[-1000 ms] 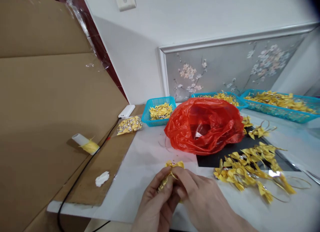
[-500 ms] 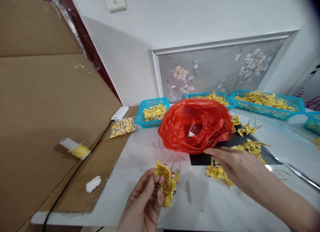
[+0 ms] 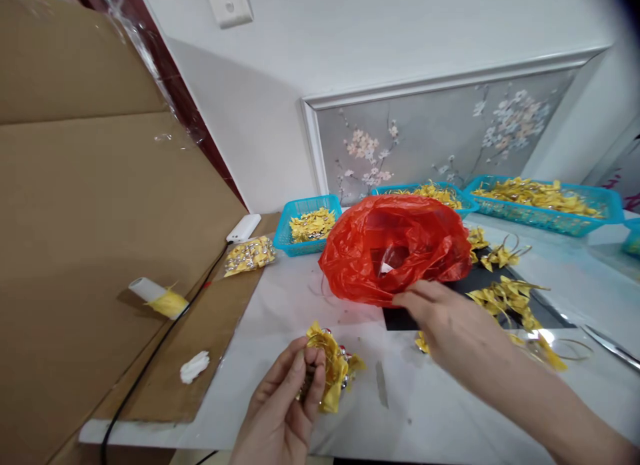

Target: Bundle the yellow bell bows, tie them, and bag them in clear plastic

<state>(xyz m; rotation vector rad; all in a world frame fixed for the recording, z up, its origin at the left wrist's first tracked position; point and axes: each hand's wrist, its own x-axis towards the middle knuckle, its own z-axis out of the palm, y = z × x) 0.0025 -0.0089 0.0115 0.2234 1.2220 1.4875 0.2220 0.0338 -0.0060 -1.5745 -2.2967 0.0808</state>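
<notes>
- The left hand (image 3: 287, 393) pinches a bunch of yellow ribbon ornaments (image 3: 334, 377) above the tabletop (image 3: 367, 428).
- The right hand (image 3: 445, 318) is at the near edge of the red plastic bag (image 3: 345, 261); whether it grips, I cannot tell.
- Beyond stand blue baskets (image 3: 284, 239) of yellow pieces (image 3: 314, 225).

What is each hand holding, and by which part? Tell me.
The left hand pinches the yellow bunch by its left side. The right hand is at the near rim of the red bag; whether it grips cannot be told.
</notes>
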